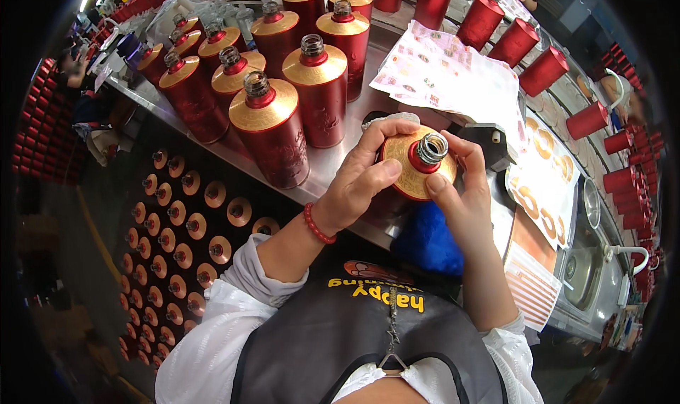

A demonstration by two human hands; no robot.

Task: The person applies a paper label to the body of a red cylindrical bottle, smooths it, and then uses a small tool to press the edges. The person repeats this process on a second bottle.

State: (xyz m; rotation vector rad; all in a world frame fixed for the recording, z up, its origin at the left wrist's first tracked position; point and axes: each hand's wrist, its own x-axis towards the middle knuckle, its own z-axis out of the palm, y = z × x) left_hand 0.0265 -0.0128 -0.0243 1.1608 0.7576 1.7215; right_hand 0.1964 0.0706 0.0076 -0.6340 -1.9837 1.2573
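Two-handed grasp of a red bottle point(418, 181) at the near edge of a metal desk point(326, 170). The left hand point(363, 170) grips the bottle from the left, its thumb lying on the gold shoulder; the right hand point(467, 191) grips it from the right, with the thumb pressed to the near side of the same shoulder. The uncapped, threaded glass neck points upward between the hands. Whether the base of the bottle rests on the desk cannot be told, since the lower body is hidden. A red beaded bracelet point(319, 225) circles the left wrist.

On the desk to the left stands a close group of upright bottles point(265, 113) of the same red-and-gold kind. Beyond the held bottle, to the far right, lie overlapping printed sheets point(453, 78); farther off, a curved row of red bottles point(544, 71) extends to the right. Near the right hand are a black device point(489, 143) and, farther right, a sheet bearing gold ring shapes point(547, 181). A blue fluffy item point(431, 242) sits just below the bottle, on the near side. At the right is a metal sink point(582, 269); at the left, below desk level, many gold-topped bottles point(177, 251) stand in rows.
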